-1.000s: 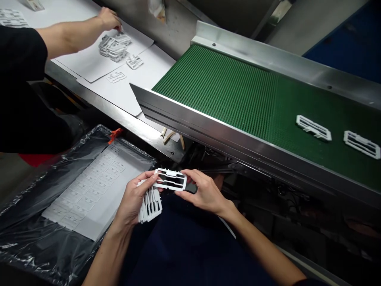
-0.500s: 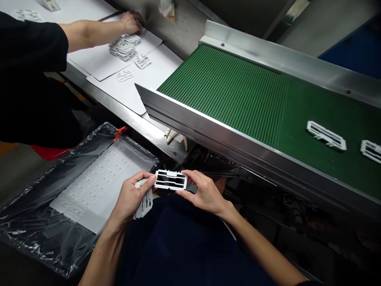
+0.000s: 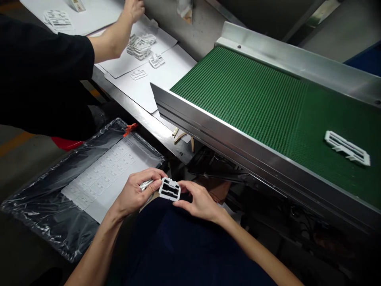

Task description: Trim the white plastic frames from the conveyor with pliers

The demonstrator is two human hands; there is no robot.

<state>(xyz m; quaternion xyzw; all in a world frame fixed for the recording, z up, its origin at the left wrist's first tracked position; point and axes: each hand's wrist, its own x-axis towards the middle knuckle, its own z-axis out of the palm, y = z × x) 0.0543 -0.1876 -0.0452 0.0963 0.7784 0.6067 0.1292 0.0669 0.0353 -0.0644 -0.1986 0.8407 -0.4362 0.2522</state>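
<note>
A white slotted plastic frame (image 3: 170, 190) is held up in front of my body, tilted. My left hand (image 3: 137, 190) is closed round several more white frames (image 3: 145, 184), mostly hidden by the fingers, and its fingertips meet the left edge of the tilted frame. The thumb and fingers of my right hand (image 3: 200, 200) pinch that frame by its right edge. Another white frame (image 3: 347, 147) lies on the green conveyor belt (image 3: 238, 95) to the right.
A box lined with dark plastic (image 3: 35, 202) stands at left, holding clear flat parts (image 3: 102, 174) on a white sheet. Beyond, a co-worker's arm (image 3: 110, 39) reaches over a paper-covered table with a pile of white frames (image 3: 139, 47). Pliers-like handles (image 3: 183, 137) lie near the conveyor's metal side.
The frame between my hands has turned and tilted. The stack in my left hand is now more hidden. My view has shifted left, and the co-worker's hand has moved up from the pile.
</note>
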